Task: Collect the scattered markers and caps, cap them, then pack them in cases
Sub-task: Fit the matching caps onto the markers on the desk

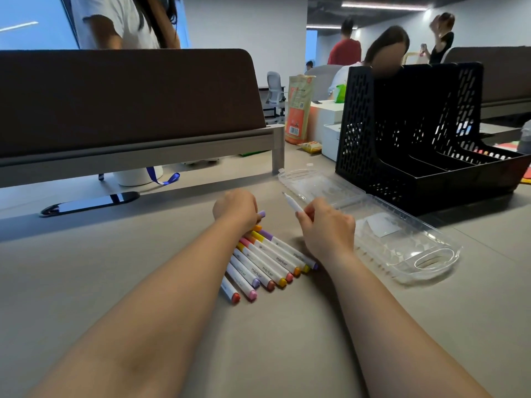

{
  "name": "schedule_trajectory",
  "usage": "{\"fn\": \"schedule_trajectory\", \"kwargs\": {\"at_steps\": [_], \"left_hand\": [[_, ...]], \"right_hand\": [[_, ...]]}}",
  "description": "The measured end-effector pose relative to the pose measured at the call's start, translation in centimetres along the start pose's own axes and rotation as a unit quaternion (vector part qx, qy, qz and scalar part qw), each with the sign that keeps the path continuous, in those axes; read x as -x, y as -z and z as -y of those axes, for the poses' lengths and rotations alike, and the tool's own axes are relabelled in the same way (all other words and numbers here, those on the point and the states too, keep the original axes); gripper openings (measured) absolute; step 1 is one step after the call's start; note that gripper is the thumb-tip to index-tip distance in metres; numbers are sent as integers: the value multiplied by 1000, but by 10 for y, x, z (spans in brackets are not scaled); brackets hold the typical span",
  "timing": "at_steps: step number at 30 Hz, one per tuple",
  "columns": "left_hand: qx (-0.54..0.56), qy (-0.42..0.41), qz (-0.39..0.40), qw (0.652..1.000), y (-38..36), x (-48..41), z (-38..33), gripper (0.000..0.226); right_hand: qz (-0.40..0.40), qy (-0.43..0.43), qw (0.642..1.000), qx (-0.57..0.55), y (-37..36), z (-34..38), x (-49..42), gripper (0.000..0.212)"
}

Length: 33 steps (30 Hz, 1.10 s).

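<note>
Several capped white markers (265,267) with coloured caps lie side by side on the grey table, between my forearms. My left hand (235,208) is closed just above their far ends, pinching a small lilac cap (261,214). My right hand (327,228) holds an uncapped white marker (294,204), its thin tip pointing up and left toward the cap. An open clear plastic case (373,225) with nothing in it lies to the right of my right hand.
A black mesh file organiser (408,133) stands behind the case. A dark desk divider (123,96) runs across the back left, with a black phone (89,203) lying below it. Other people stand and sit beyond the desks.
</note>
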<state>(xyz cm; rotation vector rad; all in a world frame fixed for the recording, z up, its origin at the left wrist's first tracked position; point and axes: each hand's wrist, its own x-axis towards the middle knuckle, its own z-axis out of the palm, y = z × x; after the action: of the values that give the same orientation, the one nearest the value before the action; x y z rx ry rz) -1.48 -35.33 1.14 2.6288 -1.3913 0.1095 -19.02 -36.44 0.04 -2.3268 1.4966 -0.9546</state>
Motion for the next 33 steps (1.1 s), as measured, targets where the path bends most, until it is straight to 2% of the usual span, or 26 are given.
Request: {"fn": "schedule_trajectory", "kwargs": {"at_steps": [3,6,8,12,19,27,33], "left_hand": [[36,-12,-4,999,-3,2,2,39],[141,-44,-71,986,6,19,9,32],[237,-67,-103,964,11,36,18,28],[404,-86,-119,903,9,72,38,17],[517,-68,-157,839,2,92,52,12],[528,-74,-129,836,-3,87,52,18],[508,-94,-120,848,-6,86,51,22]], "right_hand": [[-2,3,1000,-6,0,1,-1,22],[-7,13,999,-36,-2,0,-2,21],[-15,26,997,-68,-1,1,-2,19],[-22,63,989,-129,-1,8,3,11],[-4,135,987,-88,-4,11,7,12],[14,146,987,-61,-7,13,7,12],[36,160,985,-52,-9,18,8,12]]}}
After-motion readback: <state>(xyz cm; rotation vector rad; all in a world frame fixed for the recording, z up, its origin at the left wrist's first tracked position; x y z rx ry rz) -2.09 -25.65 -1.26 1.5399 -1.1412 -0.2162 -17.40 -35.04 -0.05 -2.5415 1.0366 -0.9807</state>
